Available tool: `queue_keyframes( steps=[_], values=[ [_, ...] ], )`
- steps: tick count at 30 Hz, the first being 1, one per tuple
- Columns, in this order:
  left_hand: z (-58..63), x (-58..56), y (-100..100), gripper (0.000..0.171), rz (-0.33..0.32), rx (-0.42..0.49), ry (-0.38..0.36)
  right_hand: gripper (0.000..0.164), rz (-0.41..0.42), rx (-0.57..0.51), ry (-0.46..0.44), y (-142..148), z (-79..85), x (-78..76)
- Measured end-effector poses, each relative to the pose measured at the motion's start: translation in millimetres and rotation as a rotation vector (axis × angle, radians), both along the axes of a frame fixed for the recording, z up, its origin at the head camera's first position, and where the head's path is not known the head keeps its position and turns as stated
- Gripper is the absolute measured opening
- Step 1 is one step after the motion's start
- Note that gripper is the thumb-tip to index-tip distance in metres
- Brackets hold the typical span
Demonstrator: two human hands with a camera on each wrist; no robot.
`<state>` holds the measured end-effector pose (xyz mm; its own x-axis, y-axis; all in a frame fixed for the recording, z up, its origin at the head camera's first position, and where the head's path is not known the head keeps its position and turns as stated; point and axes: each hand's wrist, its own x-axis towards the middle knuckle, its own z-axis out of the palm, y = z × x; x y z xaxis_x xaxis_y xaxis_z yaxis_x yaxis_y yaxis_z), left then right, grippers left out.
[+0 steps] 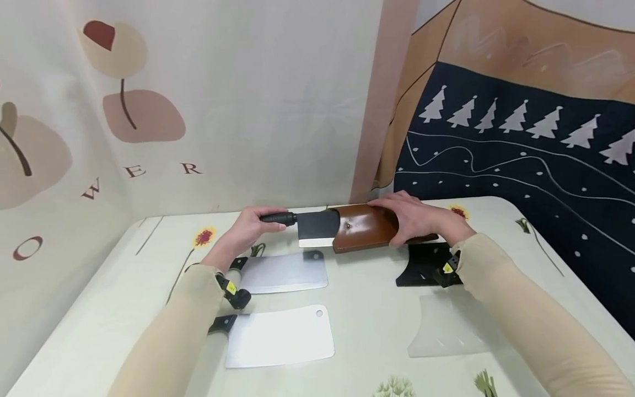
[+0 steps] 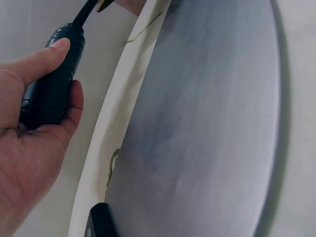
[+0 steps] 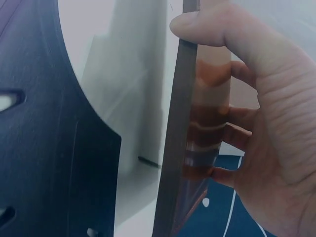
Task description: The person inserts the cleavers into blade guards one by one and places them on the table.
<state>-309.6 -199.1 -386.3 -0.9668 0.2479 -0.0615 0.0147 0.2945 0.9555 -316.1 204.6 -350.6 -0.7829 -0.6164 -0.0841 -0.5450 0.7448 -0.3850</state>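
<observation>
My left hand (image 1: 244,230) grips the black handle (image 2: 52,84) of a cleaver with a dark blade (image 1: 317,226) and a bright cutting edge. The far part of that blade is hidden inside a brown leather sheath (image 1: 362,229) with a snap stud. From the other end my right hand (image 1: 414,218) holds the sheath, thumb on its lower edge and fingers along the upper side. In the right wrist view the thumb presses on the dark edge of the sheath (image 3: 177,118). Both things are held near the back edge of the table.
Two silver cleavers (image 1: 285,273) (image 1: 283,339) lie on the table (image 1: 367,314) below my left arm. A black blade cover (image 1: 421,267) and a translucent whitish one (image 1: 441,328) lie at right, partly under my right arm. A printed curtain (image 1: 273,110) hangs behind the table.
</observation>
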Motion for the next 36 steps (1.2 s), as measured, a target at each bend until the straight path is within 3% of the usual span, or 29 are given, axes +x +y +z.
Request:
queue_keyframes(
  steps=[7,15,22,36],
  values=[
    [-1.5,-2.0,8.2,0.049,0.022,0.042,-0.006,0.098,-0.003,0.007,-0.010,-6.5,5.3,0.5],
    [1.2,-2.4,20.1,0.047,0.046,0.011,0.004,0.097,0.032,0.008,0.027,-21.9,5.8,-1.5],
    [-1.5,-4.8,34.5,0.048,0.020,0.039,-0.006,0.096,0.021,-0.004,0.006,-26.4,3.0,-1.0],
    [-0.1,-3.6,39.4,0.046,0.062,0.052,-0.003,0.098,0.033,0.016,0.050,-44.9,2.3,-6.7]
  ],
)
